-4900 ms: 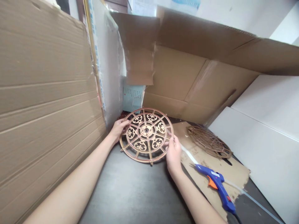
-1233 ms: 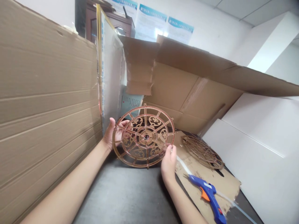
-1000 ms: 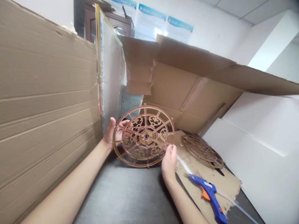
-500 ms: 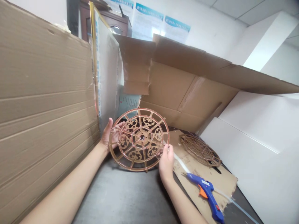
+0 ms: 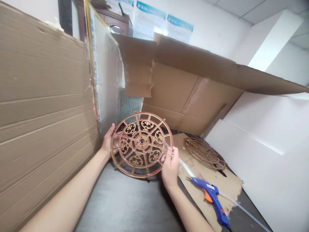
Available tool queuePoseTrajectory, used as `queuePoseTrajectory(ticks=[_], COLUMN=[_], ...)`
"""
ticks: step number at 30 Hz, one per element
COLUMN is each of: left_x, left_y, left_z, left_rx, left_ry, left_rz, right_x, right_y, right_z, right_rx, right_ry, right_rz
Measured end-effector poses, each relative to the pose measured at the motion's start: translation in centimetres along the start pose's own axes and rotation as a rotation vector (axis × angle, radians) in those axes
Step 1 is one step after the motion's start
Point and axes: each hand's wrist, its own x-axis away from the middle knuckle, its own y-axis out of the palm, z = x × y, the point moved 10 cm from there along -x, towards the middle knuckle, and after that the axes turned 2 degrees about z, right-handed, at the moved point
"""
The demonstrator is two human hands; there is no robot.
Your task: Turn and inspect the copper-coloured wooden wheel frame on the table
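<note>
Round copper-tone fretwork disc, scroll cutouts, gripped at rim by left hand & right hand fingers.

Both hands hold a copper openwork disc above the table.

One head-worn camera looks forward and down, close over the table.

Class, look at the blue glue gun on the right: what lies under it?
The blue glue gun lies on a torn cardboard sheet, which rests on the dark table. A second round lattice shares that sheet. The table beneath the sheet is covered.
</note>
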Motion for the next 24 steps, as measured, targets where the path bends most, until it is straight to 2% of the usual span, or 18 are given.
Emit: queuePoseTrajectory(ticks=[10,24], left_x=[-0.3,-0.4], left_y=[-0.7,-0.9], left_z=[-0.3,-0.1], left_rx=[0.152,0.163], left_ry=[-0.052,-0.031], left_rz=[0.085,0.135], right_x=[1.3,0.8], right_y=[-0.2,0.0], right_z=[-2.4,-1.4], right_rx=[-0.004,-0.016], right_ry=[-0.077,-0.03], right_rz=[0.02,0.019])
